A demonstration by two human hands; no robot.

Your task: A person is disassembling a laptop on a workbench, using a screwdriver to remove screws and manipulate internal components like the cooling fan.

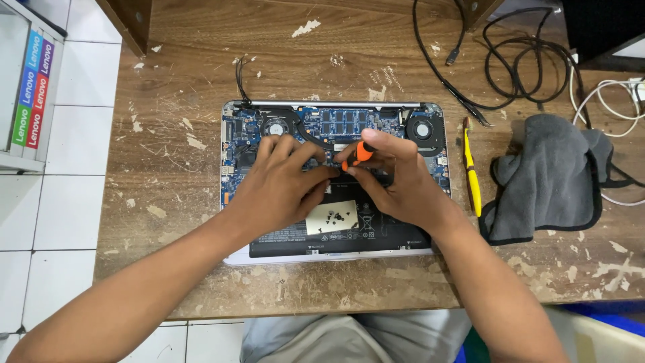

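The worn brown wooden tabletop (pixel 188 101) looks rough, scratched, its finish flaking. The opened silver metal laptop (pixel 336 181) shows a matt black battery. The grey cloth (pixel 547 178) is soft, matt; the orange-handled screwdriver (pixel 361 153) smooth plastic.

A single head-worn camera looks almost straight down from above the person's lap onto the wooden counter (pixel 201 282). It sits close, with both forearms rising from the bottom edge. White floor tiles (pixel 60 202) show at left.
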